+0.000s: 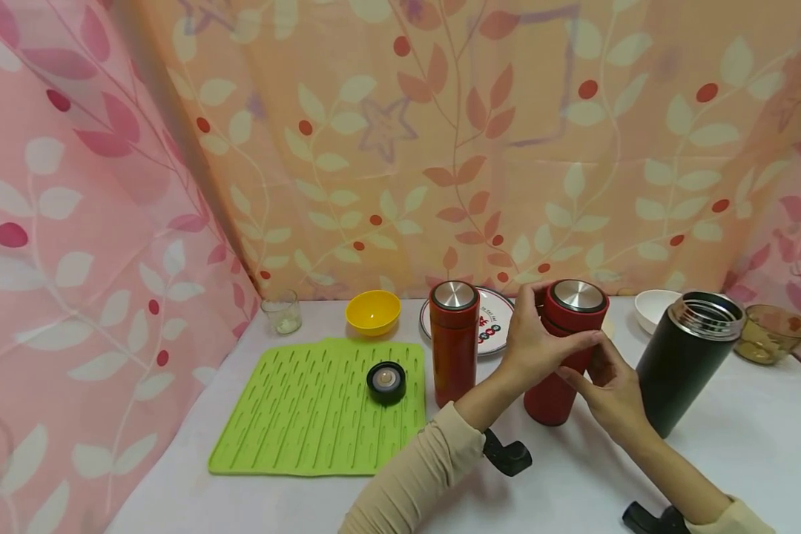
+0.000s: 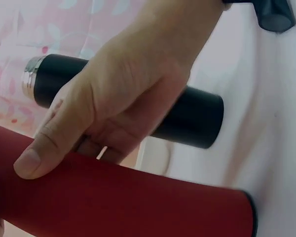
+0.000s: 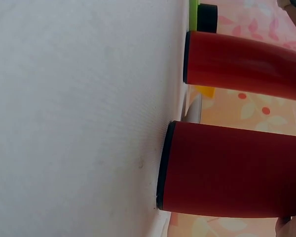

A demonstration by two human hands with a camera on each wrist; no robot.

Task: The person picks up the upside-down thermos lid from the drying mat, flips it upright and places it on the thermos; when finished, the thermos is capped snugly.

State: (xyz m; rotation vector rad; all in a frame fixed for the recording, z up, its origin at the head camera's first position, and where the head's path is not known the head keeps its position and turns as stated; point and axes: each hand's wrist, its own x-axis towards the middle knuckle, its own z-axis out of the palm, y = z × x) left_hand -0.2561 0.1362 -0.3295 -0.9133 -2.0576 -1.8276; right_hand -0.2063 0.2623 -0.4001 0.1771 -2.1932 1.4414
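Left hand (image 1: 539, 343) and right hand (image 1: 612, 391) grip the red flask (image 1: 551, 400), cap (image 1: 577, 297) still on, with the black flask (image 1: 686, 363) already open, the orange flask (image 1: 455, 363) capped.

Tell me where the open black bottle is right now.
In the head view, the open black bottle stands on the right, beside the right hand gripping the dark red bottle, with the amber bowl behind it.

We see a dark red, silver-topped cylindrical flask (image 1: 551, 394); left of it, a glossy orange-red slim flask (image 1: 455, 363), lime-green rectangular mat (image 1: 310, 408), yellow round bowl (image 1: 372, 313); right, silver-necked black cylindrical bottle (image 1: 686, 367); behind, peach leaf-print fabric curtain (image 1: 347, 170).
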